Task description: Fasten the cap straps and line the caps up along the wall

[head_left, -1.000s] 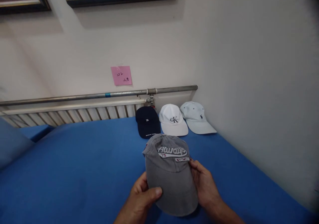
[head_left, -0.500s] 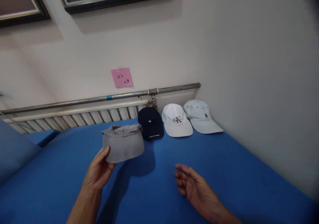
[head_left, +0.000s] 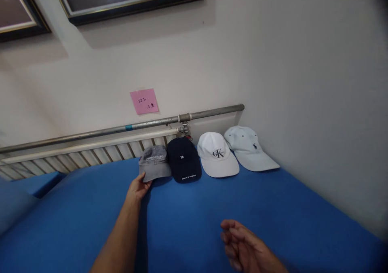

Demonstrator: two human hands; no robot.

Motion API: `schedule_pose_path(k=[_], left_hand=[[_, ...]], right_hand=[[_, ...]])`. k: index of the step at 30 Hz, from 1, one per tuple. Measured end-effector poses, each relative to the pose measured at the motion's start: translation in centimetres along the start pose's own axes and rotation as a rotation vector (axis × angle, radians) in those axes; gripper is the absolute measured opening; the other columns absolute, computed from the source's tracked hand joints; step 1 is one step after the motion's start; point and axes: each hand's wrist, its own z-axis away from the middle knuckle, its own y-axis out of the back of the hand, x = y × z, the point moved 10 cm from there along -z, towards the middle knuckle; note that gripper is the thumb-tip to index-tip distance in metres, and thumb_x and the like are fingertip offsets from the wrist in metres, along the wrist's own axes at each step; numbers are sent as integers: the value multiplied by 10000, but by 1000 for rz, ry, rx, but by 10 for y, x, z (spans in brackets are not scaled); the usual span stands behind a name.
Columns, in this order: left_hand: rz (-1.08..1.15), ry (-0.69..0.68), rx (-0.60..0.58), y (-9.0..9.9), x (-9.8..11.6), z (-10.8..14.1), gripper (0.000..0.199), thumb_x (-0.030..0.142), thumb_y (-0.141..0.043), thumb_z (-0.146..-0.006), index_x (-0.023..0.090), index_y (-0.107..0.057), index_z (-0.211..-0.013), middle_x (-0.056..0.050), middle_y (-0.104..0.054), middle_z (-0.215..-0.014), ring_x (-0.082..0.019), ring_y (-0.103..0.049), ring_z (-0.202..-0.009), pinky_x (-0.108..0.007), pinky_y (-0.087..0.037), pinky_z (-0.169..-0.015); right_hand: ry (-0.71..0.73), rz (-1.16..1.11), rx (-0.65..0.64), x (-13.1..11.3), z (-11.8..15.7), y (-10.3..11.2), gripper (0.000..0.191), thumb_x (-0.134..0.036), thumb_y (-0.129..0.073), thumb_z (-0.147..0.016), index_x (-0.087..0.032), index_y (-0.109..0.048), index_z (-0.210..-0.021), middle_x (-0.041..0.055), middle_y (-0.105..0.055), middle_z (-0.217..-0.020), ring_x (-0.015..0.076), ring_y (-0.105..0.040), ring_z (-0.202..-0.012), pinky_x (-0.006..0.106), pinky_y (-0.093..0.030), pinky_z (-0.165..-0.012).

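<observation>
My left hand [head_left: 140,187] grips the brim of a grey baseball cap [head_left: 155,166], thumb on top and fingers underneath. The grey cap is at the left end of a row, right beside a navy cap [head_left: 184,161] with small white lettering. Further right come a white cap [head_left: 218,159] with a dark monogram and a pale blue cap [head_left: 251,149] with a small dark emblem. Above the blue surface in the foreground, my right hand [head_left: 242,244] holds nothing, its fingers loosely curved and apart.
A blue-covered surface [head_left: 188,220] spreads beneath the caps and meets the wall on the right. Behind it are a white radiator [head_left: 100,155] and a metal pipe [head_left: 151,123]. A pink note [head_left: 144,102] and framed pictures [head_left: 136,8] are on the wall.
My left hand has carried the grey cap back toward the radiator, up beside the navy cap. My right hand has drawn slightly lower in the view.
</observation>
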Motion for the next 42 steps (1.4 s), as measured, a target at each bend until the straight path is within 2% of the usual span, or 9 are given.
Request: schedule_pose_path(k=[3,7,12,16,20,23,29,42], left_hand=[[-40,36,40,19,-14,-6,301,-20,-423,-871,107,-621,-1058,-52,-669,-704,-151,-662,-591,-255,-565,-578],[-82,17,81,30,-14,-6,256,-27,-467,-851,110,-634,-990,-45,-664,-735,-141,-650,-609,-245,-551,-583],[-123,-83,153,36,-7,-5,172,35,-535,-880,117,-606,-1013,-11,-651,-845,-115,-629,-675,-262,-546,-630],[-179,-172,234,47,-3,-3,189,96,-581,-881,124,-590,-1068,-24,-636,-924,-118,-614,-711,-264,-538,-630],[-246,-268,278,56,7,2,203,72,-627,-838,124,-608,-1033,-21,-637,-943,-120,-610,-740,-269,-530,-666],[-267,-310,278,59,13,5,206,38,-643,-810,123,-616,-996,-6,-638,-909,-114,-608,-726,-267,-525,-679],[-278,-316,265,61,15,6,113,65,-615,-847,111,-608,-950,5,-617,-830,-99,-588,-665,-238,-516,-607],[-367,-289,165,60,13,-4,87,116,-632,-853,107,-638,-939,-6,-657,-812,-117,-621,-679,-285,-537,-670]], right_hand=[[5,46,-30,0,-2,-3,292,-373,-706,-625,-203,-627,-848,-5,-585,-673,102,-482,-537,231,-298,-468],[-3,90,-57,2,-4,-5,298,-377,-705,-618,-204,-617,-845,-11,-568,-669,98,-463,-526,231,-284,-461],[12,159,-61,4,-8,-3,295,-390,-674,-633,-200,-598,-847,-3,-552,-681,97,-446,-518,233,-290,-464],[27,216,-81,8,-13,-1,289,-399,-658,-653,-199,-594,-851,-5,-543,-680,98,-435,-509,232,-276,-443],[44,249,-90,7,-9,-5,256,-382,-641,-685,-194,-603,-854,-3,-549,-685,99,-437,-517,239,-299,-458],[54,280,-78,3,-6,-8,240,-374,-638,-694,-193,-611,-848,-4,-546,-680,100,-439,-523,243,-307,-476],[69,306,-81,1,-3,-12,235,-364,-639,-677,-194,-606,-836,-10,-540,-662,106,-449,-521,243,-287,-470],[69,344,-76,1,-3,-18,185,-316,-628,-661,-193,-612,-798,-19,-532,-636,93,-428,-492,234,-278,-449]])
